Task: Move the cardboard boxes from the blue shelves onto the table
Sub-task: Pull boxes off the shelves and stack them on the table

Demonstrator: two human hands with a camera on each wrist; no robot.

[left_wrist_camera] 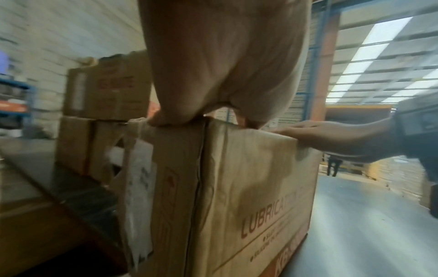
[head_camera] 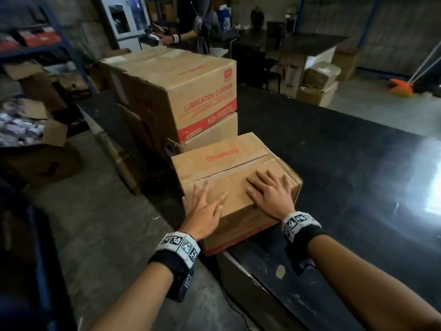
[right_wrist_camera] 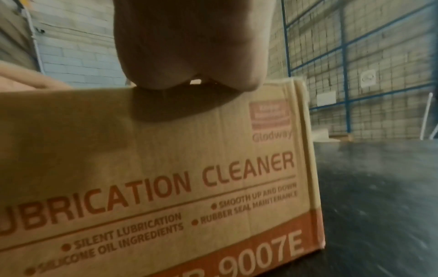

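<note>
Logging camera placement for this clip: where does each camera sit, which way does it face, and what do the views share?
Head: looks forward and down at the brown Glodway cardboard box on the black table; both forearms, the left hand and right hand show flat on its top.
Left wrist: looks along the left hand at the box's near corner; the right hand shows too.
Right wrist: low, facing the box's printed side; the right hand shows.
Shared: all views show this box.

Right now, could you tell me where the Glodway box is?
In the head view, the Glodway box sits at the black table's near left edge, under both hands, just before the stacked boxes.
</note>
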